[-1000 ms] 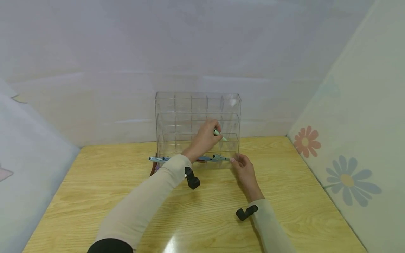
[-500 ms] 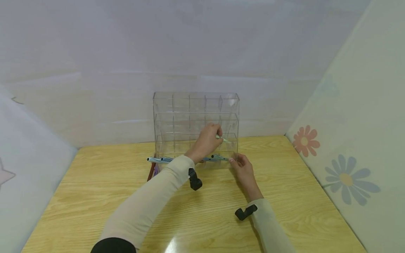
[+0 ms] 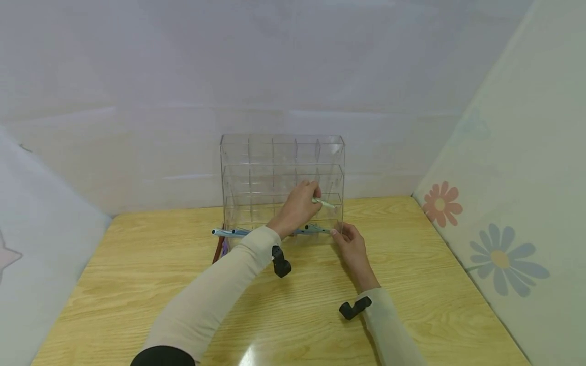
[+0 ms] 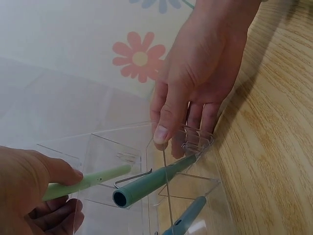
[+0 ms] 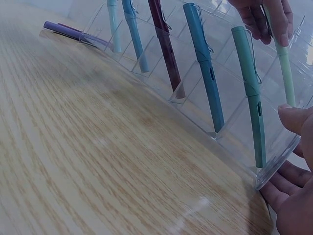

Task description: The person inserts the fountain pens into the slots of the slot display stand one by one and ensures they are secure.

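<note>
A clear rack (image 3: 274,164) with stepped tiers of compartments stands upright at the table's back. My left hand (image 3: 297,206) pinches a light green pen (image 4: 93,181), whose tip slants down over the right-end compartment one tier above the bottom. Below it a capped green pen (image 5: 252,93) leans in the bottom tier's right-end compartment. Beside that, the bottom tier holds a blue pen (image 5: 204,68), a dark red pen (image 5: 166,54) and lighter blue pens. My right hand (image 3: 354,249) holds the rack's lower right corner, thumb in front and fingers beneath in the right wrist view.
A purple pen (image 5: 63,30) and a reddish one lie on the wooden table (image 3: 293,315) by the rack's left end. A pale wall (image 3: 137,127) rises close behind the rack, and a flower-printed side wall (image 3: 517,203) stands to the right.
My left hand, with the light green pen, has shifted slightly down, and the pen has tilted flatter with its tip lower at the tier. My right hand stays at the rack's corner.
</note>
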Available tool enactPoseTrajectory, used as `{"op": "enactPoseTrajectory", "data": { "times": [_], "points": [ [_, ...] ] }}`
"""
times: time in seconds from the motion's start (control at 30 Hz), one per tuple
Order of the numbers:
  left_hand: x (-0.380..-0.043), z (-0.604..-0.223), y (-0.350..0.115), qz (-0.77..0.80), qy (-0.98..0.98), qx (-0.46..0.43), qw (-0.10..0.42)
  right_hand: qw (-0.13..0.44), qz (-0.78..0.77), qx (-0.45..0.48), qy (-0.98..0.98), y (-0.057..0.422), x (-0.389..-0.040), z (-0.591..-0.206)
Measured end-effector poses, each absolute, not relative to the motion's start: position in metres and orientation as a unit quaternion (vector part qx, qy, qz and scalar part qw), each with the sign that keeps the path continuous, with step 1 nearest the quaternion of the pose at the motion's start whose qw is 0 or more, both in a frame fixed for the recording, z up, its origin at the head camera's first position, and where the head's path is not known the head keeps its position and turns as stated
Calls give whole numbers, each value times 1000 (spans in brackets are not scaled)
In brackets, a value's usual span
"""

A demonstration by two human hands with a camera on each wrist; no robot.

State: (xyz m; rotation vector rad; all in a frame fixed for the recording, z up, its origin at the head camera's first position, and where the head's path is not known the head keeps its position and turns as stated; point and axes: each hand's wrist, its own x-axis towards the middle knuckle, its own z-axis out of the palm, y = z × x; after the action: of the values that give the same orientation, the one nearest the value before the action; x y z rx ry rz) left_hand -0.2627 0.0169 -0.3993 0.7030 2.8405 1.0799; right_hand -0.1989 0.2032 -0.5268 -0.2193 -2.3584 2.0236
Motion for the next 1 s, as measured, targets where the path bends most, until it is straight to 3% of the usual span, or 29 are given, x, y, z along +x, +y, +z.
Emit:
{"op": "enactPoseTrajectory", "data": {
  "times": [0.4, 1.0],
  "points": [
    [-256, -387, 3, 368, 907, 202, 17, 12, 652, -73, -754, 207, -202, -533],
    [-221, -339, -55, 420, 884, 198, -56, 1, 656, -58, -753, 209, -210, -535]
  ]
}}
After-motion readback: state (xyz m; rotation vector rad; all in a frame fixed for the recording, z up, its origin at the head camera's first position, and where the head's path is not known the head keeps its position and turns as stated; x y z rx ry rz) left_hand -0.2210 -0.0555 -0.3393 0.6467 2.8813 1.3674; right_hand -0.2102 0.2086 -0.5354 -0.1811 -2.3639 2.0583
